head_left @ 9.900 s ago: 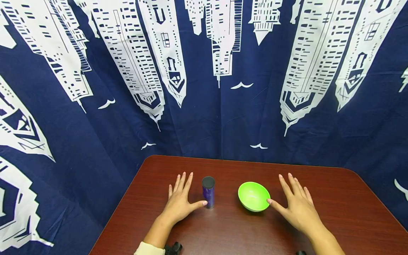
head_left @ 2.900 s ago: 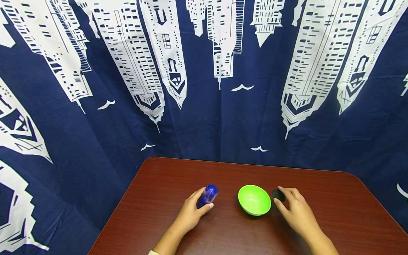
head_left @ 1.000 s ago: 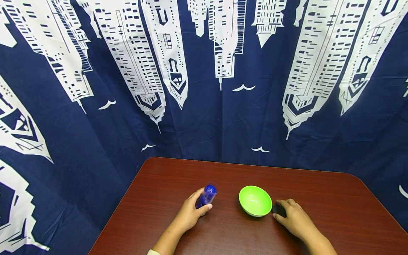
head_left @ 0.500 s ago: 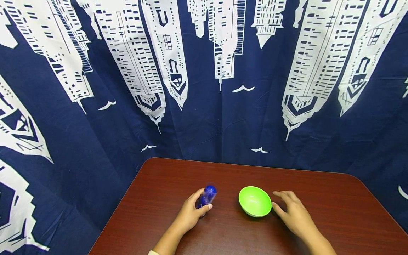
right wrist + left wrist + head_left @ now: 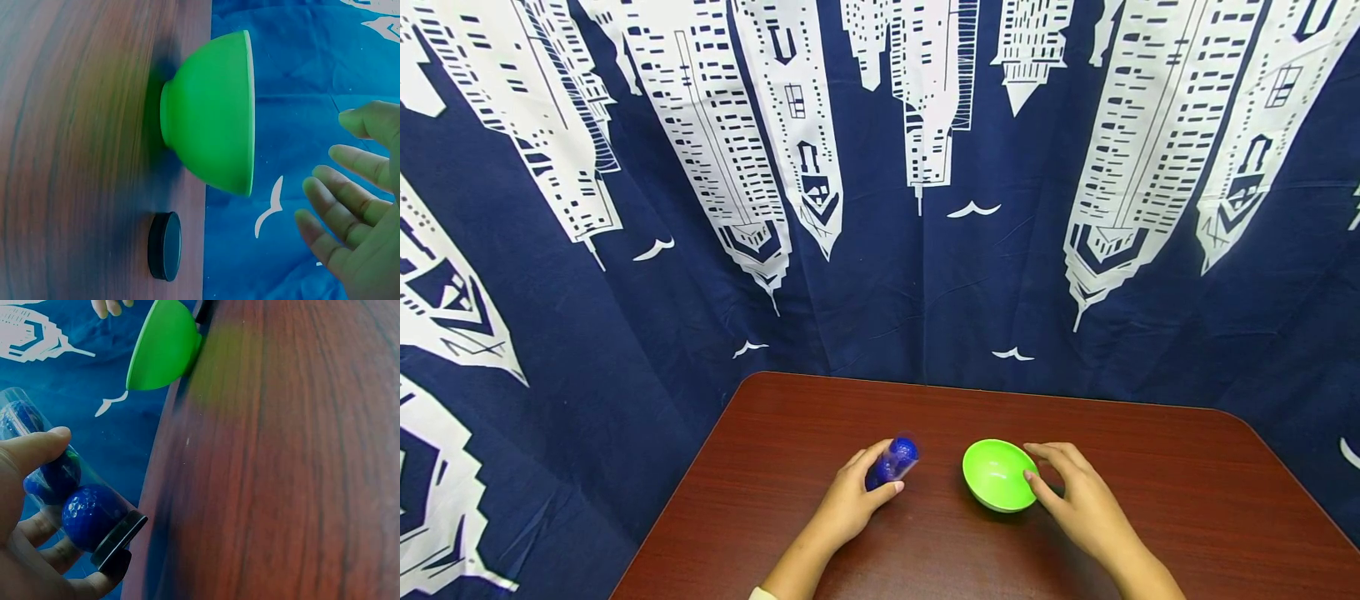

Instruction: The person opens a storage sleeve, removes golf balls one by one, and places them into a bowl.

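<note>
My left hand (image 5: 848, 504) grips a clear plastic tube (image 5: 897, 457), tilted to the right above the table. Inside it are blue dimpled golf balls (image 5: 94, 517), and a black cap (image 5: 119, 540) closes its lower end. The upper end has no lid. A bright green bowl (image 5: 998, 475) stands upright to the right of the tube; its inside looks bare. At the bowl's right rim hovers my right hand (image 5: 1086, 508), fingers spread and holding nothing; the right wrist view shows it apart from the bowl. The black lid (image 5: 165, 247) lies on the table beside the bowl, hidden in the head view.
The reddish-brown wooden table (image 5: 820, 408) has rounded far corners. Behind and to the left hangs a dark blue cloth (image 5: 880, 317) with white upside-down buildings and birds.
The tube, earlier upright and lidded, is now lifted and uncapped. My right hand put the lid down right of the bowl, let go, rose and moved left. The tube leans slightly further right.
</note>
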Motion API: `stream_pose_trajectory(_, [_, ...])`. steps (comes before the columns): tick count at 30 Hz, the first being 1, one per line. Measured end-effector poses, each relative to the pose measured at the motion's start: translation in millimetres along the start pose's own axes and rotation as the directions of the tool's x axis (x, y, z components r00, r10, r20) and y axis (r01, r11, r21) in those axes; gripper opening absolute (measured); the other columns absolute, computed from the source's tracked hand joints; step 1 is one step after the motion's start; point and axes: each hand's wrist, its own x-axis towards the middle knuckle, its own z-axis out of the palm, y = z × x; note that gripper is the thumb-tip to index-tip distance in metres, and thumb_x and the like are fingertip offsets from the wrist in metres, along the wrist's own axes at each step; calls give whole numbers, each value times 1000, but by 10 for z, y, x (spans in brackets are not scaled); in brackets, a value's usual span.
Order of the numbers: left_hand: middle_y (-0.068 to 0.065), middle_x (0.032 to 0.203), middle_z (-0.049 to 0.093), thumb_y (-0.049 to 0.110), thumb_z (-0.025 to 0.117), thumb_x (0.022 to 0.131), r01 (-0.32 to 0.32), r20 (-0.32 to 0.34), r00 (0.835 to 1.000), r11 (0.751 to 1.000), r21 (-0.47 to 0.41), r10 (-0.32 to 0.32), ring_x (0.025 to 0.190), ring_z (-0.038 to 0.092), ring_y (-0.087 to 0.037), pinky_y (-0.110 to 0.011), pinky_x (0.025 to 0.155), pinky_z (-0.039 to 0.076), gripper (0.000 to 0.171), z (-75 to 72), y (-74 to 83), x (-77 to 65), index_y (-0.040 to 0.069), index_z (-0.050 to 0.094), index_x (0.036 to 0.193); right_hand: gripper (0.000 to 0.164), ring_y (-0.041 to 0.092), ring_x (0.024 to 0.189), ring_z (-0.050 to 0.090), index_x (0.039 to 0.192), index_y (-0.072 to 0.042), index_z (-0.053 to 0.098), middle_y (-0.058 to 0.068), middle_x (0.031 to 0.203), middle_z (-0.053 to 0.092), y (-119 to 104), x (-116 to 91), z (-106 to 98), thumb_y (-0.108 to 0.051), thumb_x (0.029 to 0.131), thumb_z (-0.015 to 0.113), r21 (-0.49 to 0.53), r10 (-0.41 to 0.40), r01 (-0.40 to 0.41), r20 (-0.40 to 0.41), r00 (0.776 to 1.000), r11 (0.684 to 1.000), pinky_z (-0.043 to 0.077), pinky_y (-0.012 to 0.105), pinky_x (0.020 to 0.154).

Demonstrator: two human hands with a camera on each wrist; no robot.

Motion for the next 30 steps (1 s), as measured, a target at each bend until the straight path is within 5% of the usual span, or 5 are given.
stream_pose_trajectory(5, [-6,133,61,31,73,94,-41,-18,999,999,27,42,122,61,-31,-57,100,52,58,-1,21,19,34,49,147,37,18,100,61,127,-14,67,-1,119,65,-56,1,15,-18,92,75,44,4,-5,22,1000,999,56,26,84])
stream_pose_trajectory(8, [-6,134,61,31,74,93,-59,-27,998,996,60,61,123,61,-31,-56,100,53,57,-1,45,23,30,52,145,36,14,97,61,128,-13,66,0,117,65,-99,9,35,-16,92,75,78,-13,11,30,999,997,59,33,80])
stream_pose_trajectory(13, [-5,136,61,33,75,91,-79,-28,996,988,132,84,125,59,-31,-57,101,51,56,6,110,16,22,55,142,37,13,92,64,125,-14,68,-2,113,66,-181,25,89,-12,89,77,117,-66,66,-2,998,991,56,29,75])
stream_pose_trajectory(19, [0,133,63,30,77,89,-113,-45,991,972,205,125,124,57,-26,-54,103,50,56,42,148,9,33,56,141,38,10,88,66,122,-14,69,-1,111,68,-256,35,154,-8,86,79,144,-118,121,-34,992,982,57,31,76])
stream_pose_trajectory(30, [6,123,64,25,82,85,-188,-86,969,917,352,231,118,56,-19,-42,94,44,57,80,282,-12,32,62,138,37,9,86,67,117,-11,70,-1,110,69,-324,20,252,-7,82,82,182,-165,171,-46,985,968,56,26,78])
